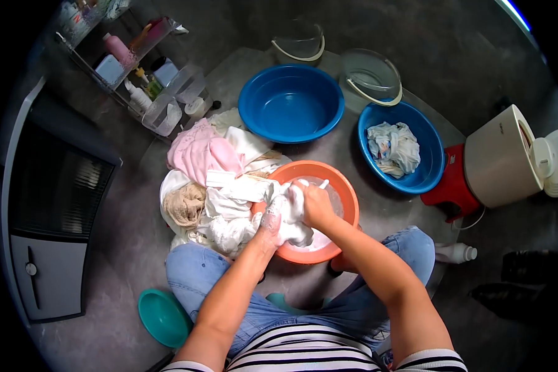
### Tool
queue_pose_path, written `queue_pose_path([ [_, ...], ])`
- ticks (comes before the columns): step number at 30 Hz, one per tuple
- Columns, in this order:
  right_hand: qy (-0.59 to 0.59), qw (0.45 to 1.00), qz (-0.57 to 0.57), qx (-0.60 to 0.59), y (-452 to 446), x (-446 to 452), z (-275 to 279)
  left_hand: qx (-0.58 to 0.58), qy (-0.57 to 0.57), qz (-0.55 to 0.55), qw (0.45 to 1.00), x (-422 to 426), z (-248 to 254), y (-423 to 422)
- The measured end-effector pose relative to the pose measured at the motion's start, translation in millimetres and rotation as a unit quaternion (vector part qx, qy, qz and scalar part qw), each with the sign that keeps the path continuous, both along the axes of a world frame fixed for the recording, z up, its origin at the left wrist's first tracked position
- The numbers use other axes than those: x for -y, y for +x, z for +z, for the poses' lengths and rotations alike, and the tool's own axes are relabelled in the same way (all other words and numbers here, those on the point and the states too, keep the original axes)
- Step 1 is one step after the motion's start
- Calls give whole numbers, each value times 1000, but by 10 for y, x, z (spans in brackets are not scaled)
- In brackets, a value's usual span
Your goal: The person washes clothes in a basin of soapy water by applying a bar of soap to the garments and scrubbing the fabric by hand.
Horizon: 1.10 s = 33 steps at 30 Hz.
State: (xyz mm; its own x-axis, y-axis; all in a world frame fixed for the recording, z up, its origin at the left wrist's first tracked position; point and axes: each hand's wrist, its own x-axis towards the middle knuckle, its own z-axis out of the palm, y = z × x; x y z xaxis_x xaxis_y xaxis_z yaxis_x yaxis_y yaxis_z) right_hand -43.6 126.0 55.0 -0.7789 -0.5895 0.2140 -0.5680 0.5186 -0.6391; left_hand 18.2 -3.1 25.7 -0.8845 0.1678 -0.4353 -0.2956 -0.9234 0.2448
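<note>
Over an orange basin (351,204) of soapy water, both my hands grip a wet white cloth (296,230). My left hand (271,223), flecked with suds, is closed on the cloth's left side. On the right, my right hand (317,203) is wrapped round the upper part of the same cloth. Part of the cloth hangs down toward the foamy water. Against the basin's left side lies a heap of laundry, with a pink cloth (204,150), white cloths (229,232) and a beige cloth (185,205).
Behind the basin stands a blue basin (290,102); another blue basin (439,162) holds wet clothes. Clear buckets (371,71) stand behind. At right are a red and cream appliance (501,158) and a white bottle (456,253). A green basin (163,316), cabinet (49,273) and shelf rack (102,80) are left.
</note>
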Motion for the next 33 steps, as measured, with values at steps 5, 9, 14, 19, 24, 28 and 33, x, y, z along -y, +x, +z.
queue_pose_path([
  [5, -148, 964, -116, 189, -132, -38, 184, -34, -372, -64, 925, -14, 318, 73],
  [9, -284, 862, -21, 419, -321, -128, 247, -137, -828, -119, 530, -12, 119, 144],
  [14, -378, 796, 92, 464, -315, -181, 374, -108, -690, -137, 702, 95, 290, 52],
  [19, -125, 844, 153, 498, -406, -377, 22, -107, -198, 39, 974, 196, 450, 27],
  [24, -347, 814, -63, 461, -301, -360, 62, -53, -112, 56, 991, 249, 295, -11],
  [28, -262, 957, 29, 119, -94, -36, 277, -55, -179, 33, 982, 142, 239, -30],
  [33, -36, 981, 168, -89, 504, 187, 505, -20, -77, -32, 996, 309, -203, -19],
])
